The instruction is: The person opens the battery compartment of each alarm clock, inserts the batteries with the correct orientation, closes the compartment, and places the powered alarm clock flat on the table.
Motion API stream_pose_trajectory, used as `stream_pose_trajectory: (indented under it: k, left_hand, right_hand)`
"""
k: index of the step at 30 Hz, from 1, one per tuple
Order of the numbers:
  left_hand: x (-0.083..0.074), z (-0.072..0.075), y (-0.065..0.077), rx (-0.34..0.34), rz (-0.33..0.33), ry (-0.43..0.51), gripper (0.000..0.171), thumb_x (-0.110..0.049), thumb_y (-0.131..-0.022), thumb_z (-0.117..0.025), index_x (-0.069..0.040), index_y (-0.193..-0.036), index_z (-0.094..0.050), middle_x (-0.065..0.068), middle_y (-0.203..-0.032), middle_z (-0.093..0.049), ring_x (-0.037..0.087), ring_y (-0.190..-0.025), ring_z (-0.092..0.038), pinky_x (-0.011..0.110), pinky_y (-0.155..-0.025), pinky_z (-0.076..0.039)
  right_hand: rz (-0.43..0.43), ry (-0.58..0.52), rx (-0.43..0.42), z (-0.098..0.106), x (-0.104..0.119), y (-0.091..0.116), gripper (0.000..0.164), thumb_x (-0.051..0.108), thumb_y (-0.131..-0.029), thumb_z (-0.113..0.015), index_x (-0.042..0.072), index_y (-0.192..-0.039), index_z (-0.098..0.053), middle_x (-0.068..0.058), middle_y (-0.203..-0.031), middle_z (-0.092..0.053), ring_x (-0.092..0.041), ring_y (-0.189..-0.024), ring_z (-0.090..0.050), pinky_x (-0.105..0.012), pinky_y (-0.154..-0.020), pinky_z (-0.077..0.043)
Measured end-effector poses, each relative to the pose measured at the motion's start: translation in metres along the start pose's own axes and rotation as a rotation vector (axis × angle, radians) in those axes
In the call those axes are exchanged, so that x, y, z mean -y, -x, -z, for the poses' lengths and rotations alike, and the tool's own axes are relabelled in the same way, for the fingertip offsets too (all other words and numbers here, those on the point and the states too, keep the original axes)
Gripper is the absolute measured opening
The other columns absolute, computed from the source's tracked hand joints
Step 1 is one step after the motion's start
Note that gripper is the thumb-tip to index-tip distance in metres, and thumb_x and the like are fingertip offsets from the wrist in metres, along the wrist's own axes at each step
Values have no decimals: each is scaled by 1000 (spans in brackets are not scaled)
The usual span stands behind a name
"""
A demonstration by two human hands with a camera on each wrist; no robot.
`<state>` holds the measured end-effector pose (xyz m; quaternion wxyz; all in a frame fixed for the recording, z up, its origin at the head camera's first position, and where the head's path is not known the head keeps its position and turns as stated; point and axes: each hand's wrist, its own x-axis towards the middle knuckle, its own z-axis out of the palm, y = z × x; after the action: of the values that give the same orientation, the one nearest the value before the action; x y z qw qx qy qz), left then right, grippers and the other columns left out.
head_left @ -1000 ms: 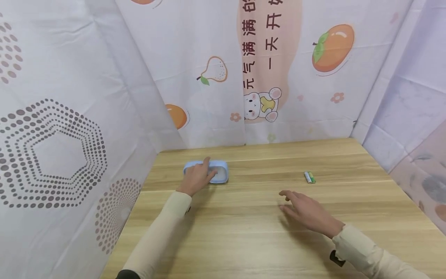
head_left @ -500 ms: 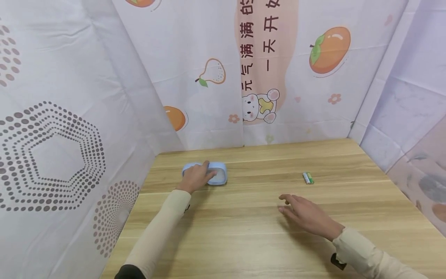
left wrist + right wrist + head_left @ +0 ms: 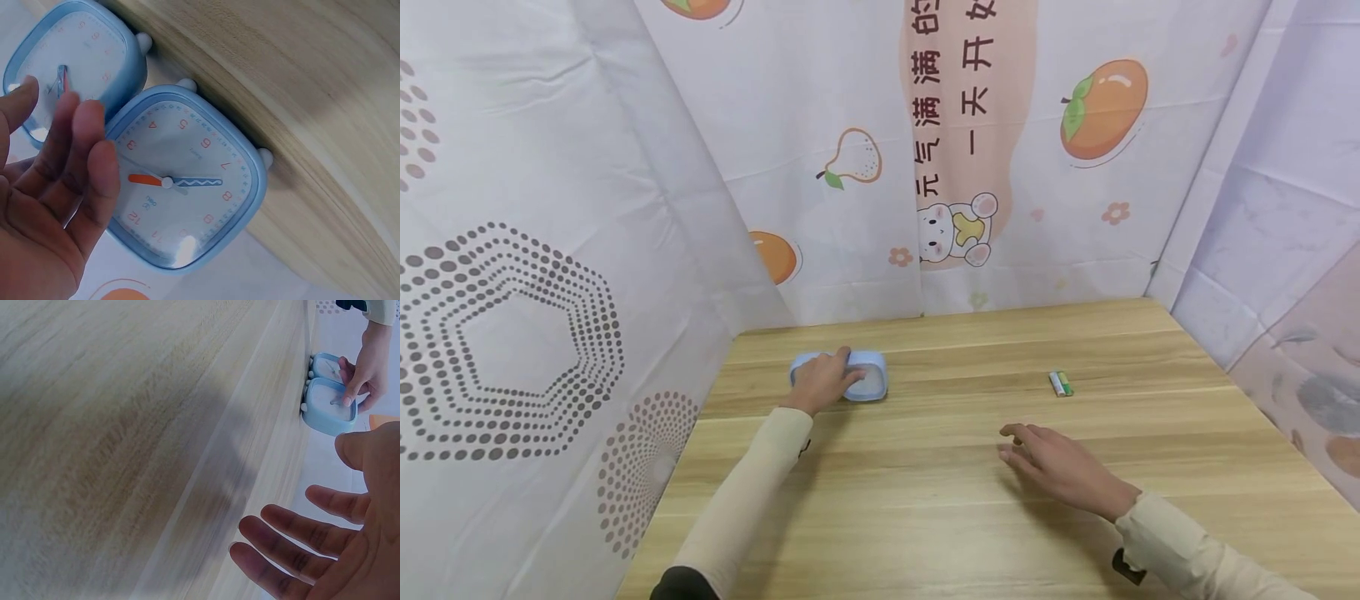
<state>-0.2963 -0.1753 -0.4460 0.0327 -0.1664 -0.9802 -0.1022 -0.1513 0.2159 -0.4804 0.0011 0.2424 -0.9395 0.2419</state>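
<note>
Your left hand is right over one blue clock and its twin, side by side near the worktop's back-left corner. Fingers look loose and apart; can't tell if they're touching. Your right hand hovers, fingers apart, those little green-and-white sticks beyond it, toward the back-right corner.

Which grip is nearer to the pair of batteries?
Right. The right grip is on the person's side of the batteries; the left grip is farther left, at the blue clocks.
</note>
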Motion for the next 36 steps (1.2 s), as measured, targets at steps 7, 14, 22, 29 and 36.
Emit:
stream_pose_trajectory:
  k: [7, 14, 22, 29, 36]
  left_hand:
    - [-7, 1, 0, -18, -8, -4, 54, -55, -89, -75, -4, -104, -66, 2, -73, -56, 19, -64, -51, 35, -58, -46]
    - [-10, -1, 3, -30, -11, 63, 59, -51, -86, -80, -2, -118, -72, 6, -97, -68, 20, -80, -62, 40, -74, -55]
    - [-9, 1, 2, 2, -3, 188, 52, -39, -89, -82, -1, -123, -72, 8, -106, -73, 22, -95, -67, 43, -87, -55]
    - [-6, -3, 1, 34, 12, 251, 49, -36, -90, -81, -2, -124, -71, 7, -109, -73, 20, -97, -65, 42, -89, -54]
    - [-8, -4, 2, 20, -20, 286, 39, -33, -89, -82, -2, -112, -74, 4, -100, -73, 16, -86, -63, 38, -81, -55]
  right_hand:
    - [4, -1, -9, -1, -1, 1, 43, 39, -108, -53, 5, -134, -60, -13, -121, -70, -29, -107, -68, -51, -87, -57]
    - [12, 28, -16, -3, -1, 2, 43, 41, -108, -53, 6, -131, -62, -12, -118, -71, -27, -104, -69, -49, -86, -57]
    - [32, 29, -24, -2, -2, 3, 40, 39, -108, -53, 6, -127, -64, -9, -115, -71, -25, -100, -69, -46, -82, -58]
    - [35, 22, -16, -5, -3, 4, 41, 41, -108, -52, 7, -126, -65, -5, -111, -71, -22, -99, -69, -44, -80, -58]
    - [44, 13, -23, -5, -1, 3, 40, 39, -109, -50, 5, -125, -65, -4, -110, -71, -22, -98, -69, -44, -81, -58]
